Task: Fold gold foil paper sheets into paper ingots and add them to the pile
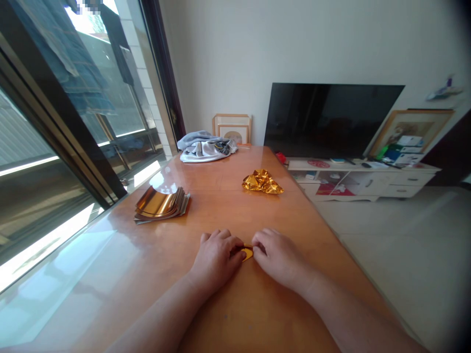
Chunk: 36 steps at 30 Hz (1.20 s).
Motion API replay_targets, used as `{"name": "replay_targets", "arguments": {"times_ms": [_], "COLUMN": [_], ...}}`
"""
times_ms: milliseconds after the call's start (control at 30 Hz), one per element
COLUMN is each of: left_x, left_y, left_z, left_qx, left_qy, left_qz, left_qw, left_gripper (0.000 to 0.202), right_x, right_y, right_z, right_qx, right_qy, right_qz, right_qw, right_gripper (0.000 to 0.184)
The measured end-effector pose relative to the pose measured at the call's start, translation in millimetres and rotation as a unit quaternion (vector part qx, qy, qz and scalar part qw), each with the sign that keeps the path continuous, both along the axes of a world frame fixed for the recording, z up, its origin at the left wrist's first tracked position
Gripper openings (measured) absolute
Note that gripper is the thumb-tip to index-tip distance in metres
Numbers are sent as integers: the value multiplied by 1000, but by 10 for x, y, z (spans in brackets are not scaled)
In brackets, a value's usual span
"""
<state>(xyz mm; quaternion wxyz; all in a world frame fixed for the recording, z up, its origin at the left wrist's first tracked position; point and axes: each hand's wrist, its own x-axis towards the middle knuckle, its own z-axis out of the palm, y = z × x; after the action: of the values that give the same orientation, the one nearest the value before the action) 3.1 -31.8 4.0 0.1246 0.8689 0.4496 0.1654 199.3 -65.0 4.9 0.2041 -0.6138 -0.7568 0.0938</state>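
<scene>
A small piece of gold foil paper [248, 253] lies low over the wooden table [217, 215], between my two hands. My left hand [219, 255] grips its left side, with thumb and fingers closed. At the right end, my right hand [275, 252] pinches the foil paper between thumb and fingertips. The fingers cover much of the piece, so its full shape is hidden. Ahead and to the left sits a stack of gold foil sheets [158, 202], curling up at the edges. Crumpled gold foil [262, 182] rests farther ahead on the right.
A bundle of grey cloth [206, 147] lies at the table's far end, before leaning picture frames [232, 128]. Glass sliding doors [121, 98] run along the left. Beyond the table's right edge stand a white cabinet [368, 181] and a large television [331, 120].
</scene>
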Motion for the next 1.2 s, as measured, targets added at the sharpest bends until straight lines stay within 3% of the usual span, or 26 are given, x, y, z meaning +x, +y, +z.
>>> {"name": "replay_targets", "arguments": {"times_ms": [300,733,1000,1200], "left_x": [-17,-55,-65,-93], "left_y": [-21,76,65,60], "left_z": [26,-114,-99,-94], "left_qx": [32,16,9,25], "left_qy": [16,-61,-60,-74], "left_qz": [-2,-20,-7,-30], "left_qw": [999,998,998,996], "left_gripper": [25,17,18,21], "right_x": [110,132,105,96], "right_y": [145,152,152,149], "right_z": [-133,-164,-149,-170], "right_qx": [-48,-51,-40,-11], "right_qy": [116,71,64,71], "right_qz": [-48,8,11,31], "right_qw": [991,996,997,997], "right_gripper": [16,8,6,8]}}
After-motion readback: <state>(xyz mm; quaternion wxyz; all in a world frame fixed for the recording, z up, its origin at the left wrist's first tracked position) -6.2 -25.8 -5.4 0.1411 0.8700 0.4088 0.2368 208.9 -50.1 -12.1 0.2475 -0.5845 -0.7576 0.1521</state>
